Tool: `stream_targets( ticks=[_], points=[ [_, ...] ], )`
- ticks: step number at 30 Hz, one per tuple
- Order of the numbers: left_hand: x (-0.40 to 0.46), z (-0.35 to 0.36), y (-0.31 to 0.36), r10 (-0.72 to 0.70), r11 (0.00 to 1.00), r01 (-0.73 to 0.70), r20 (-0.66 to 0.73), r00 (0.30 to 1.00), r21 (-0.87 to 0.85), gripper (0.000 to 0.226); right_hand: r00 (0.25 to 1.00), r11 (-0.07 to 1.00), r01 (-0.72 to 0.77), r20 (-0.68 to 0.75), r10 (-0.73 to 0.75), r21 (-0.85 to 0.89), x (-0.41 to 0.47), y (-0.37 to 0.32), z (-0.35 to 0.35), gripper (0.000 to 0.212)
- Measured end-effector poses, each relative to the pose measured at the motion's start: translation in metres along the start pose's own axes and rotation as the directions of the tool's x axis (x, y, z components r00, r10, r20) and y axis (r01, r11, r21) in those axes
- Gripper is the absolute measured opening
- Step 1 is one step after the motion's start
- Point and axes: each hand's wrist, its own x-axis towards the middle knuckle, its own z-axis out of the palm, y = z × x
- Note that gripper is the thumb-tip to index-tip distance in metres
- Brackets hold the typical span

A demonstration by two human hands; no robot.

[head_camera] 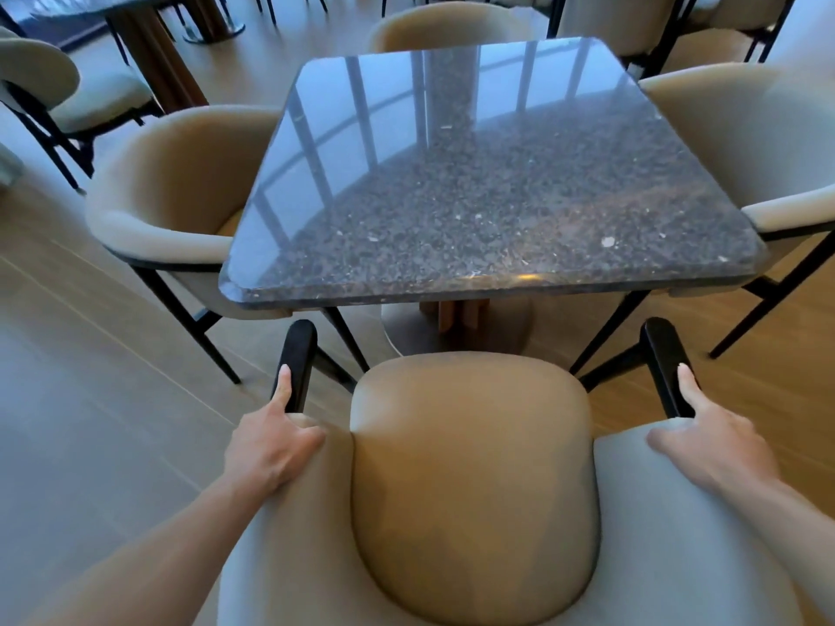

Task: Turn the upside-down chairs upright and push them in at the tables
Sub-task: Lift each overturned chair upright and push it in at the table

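Note:
A beige upholstered chair (472, 481) with black armrests stands upright right below me, its seat facing a square dark granite table (488, 183). The seat's front edge is a little short of the table's near edge. My left hand (273, 438) grips the left end of the curved backrest, index finger stretched along the black left armrest (296, 363). My right hand (709, 438) holds the right end of the backrest the same way, index finger on the right armrest (664, 363).
Matching chairs stand upright at the table's left (167, 187), right (763, 142) and far side (447, 24). The table's round pedestal base (456, 329) lies just ahead of my chair. More chairs and another table (149, 33) stand beyond on the wood floor.

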Motion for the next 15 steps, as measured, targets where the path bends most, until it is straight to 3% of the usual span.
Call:
stream_targets(
  ticks=[15],
  points=[
    [0.071, 0.008, 0.022, -0.054, 0.997, 0.051, 0.058, 0.997, 0.050, 0.115, 0.996, 0.999, -0.042, 0.082, 0.044, -0.028, 0.076, -0.027, 0.008, 0.112]
  ],
)
